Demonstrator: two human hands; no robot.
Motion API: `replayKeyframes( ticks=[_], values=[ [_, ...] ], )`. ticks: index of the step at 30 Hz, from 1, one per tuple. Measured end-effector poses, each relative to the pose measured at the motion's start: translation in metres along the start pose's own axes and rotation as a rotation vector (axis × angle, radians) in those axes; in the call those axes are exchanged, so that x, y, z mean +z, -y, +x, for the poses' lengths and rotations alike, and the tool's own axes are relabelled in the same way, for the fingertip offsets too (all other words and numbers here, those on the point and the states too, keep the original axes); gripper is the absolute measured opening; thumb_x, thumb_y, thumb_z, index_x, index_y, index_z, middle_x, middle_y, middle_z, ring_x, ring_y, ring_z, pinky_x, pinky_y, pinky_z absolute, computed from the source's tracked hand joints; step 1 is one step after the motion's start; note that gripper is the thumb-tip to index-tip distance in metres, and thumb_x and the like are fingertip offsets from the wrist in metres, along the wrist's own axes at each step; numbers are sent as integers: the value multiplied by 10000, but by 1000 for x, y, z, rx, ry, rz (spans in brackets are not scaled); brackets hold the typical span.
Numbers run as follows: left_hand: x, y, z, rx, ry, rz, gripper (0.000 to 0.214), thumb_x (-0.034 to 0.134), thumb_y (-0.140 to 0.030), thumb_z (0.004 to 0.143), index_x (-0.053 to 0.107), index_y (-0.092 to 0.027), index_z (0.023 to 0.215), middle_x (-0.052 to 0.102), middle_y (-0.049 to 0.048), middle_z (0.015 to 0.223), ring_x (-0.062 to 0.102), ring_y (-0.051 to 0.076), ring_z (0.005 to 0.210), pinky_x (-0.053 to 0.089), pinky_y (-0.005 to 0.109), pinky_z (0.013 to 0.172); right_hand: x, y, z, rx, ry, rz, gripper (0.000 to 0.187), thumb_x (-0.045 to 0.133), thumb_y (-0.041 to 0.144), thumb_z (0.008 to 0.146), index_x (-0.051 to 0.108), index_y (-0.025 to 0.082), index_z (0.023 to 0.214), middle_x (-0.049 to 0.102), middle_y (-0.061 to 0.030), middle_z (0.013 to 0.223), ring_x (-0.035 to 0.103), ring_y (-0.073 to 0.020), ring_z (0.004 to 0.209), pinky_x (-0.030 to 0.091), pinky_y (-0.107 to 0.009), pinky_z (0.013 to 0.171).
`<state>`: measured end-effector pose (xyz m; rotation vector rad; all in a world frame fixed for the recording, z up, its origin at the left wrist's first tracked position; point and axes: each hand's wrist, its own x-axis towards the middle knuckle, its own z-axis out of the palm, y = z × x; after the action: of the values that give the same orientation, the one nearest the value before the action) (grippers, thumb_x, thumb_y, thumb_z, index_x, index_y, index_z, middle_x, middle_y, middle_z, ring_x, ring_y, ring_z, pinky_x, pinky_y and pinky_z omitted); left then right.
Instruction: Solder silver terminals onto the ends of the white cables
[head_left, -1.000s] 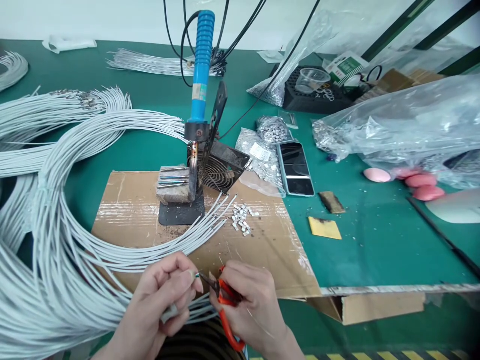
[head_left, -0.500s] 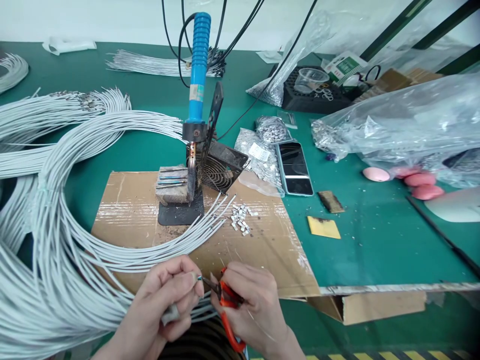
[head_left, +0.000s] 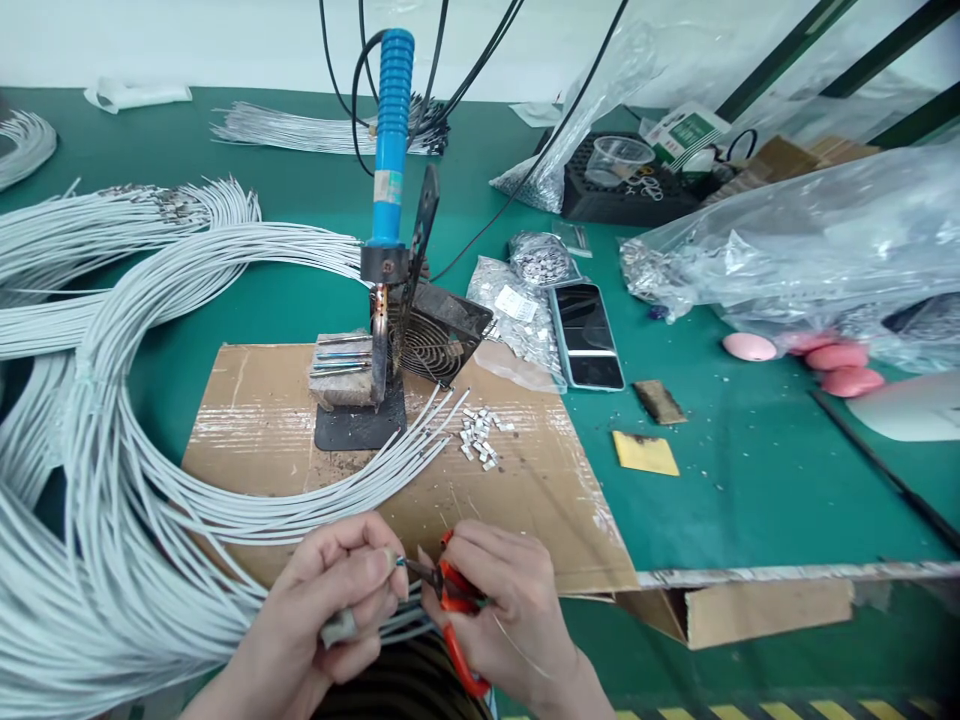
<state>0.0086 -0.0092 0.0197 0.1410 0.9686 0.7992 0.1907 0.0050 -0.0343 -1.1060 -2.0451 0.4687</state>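
My left hand point(head_left: 322, 610) is closed in a pinch round the end of a grey wire point(head_left: 341, 627), near the front edge of the cardboard sheet point(head_left: 262, 420). My right hand point(head_left: 502, 610) is closed on orange-handled scissors point(head_left: 450, 610), whose dark tips touch the wire end at my left fingertips. Many more grey wires point(head_left: 135, 480) loop round the left side, with several ends fanned out on the cardboard. A small heap of metal terminals point(head_left: 480, 435) lies on the cardboard.
A blue-handled soldering iron point(head_left: 390, 140) stands in a black stand point(head_left: 360, 420) beside a small fan point(head_left: 435, 340). A phone point(head_left: 585, 335), bags of terminals point(head_left: 517, 310), a yellow sponge point(head_left: 645, 453), pink objects point(head_left: 832, 358) and plastic bags point(head_left: 810, 240) lie to the right.
Both hands stay together at the wire end; the view has shifted slightly, and the scissor tips sit a little closer against the wire.
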Motion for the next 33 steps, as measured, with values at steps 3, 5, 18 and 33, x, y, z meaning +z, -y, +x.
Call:
replayKeyframes(
  ticks=[3, 5, 18, 33],
  values=[
    [1, 0, 0, 5, -11, 8, 404, 981, -442, 675, 707, -145, 686, 303, -132, 490, 103, 22, 460, 128, 116, 397, 0, -1, 0, 8, -5, 19, 419, 605, 80, 842, 292, 238, 613, 399, 63, 543, 355, -92, 473, 258, -255, 467],
    [2, -1, 0, 9, -10, 13, 403, 981, -440, 671, 707, -145, 681, 308, -130, 492, 105, 26, 465, 126, 118, 395, 1, 1, -1, 14, -23, 33, 420, 605, 67, 840, 295, 236, 613, 391, 68, 533, 346, -89, 462, 255, -255, 458],
    [-3, 6, 6, 128, -133, 61, 435, 974, -472, 658, 680, -151, 669, 282, -133, 520, 76, 35, 495, 119, 121, 398, -13, -24, -7, 349, -394, 150, 457, 502, 139, 999, 272, 274, 629, 291, 83, 475, 282, -101, 362, 249, -246, 340],
    [5, 7, 2, 276, -217, 200, 504, 949, -600, 646, 738, -150, 728, 354, -110, 552, 172, 33, 477, 209, 141, 410, 7, 1, 0, 131, 34, 79, 369, 563, 92, 763, 245, 237, 645, 368, 71, 544, 345, -81, 473, 242, -240, 471]
  ],
)
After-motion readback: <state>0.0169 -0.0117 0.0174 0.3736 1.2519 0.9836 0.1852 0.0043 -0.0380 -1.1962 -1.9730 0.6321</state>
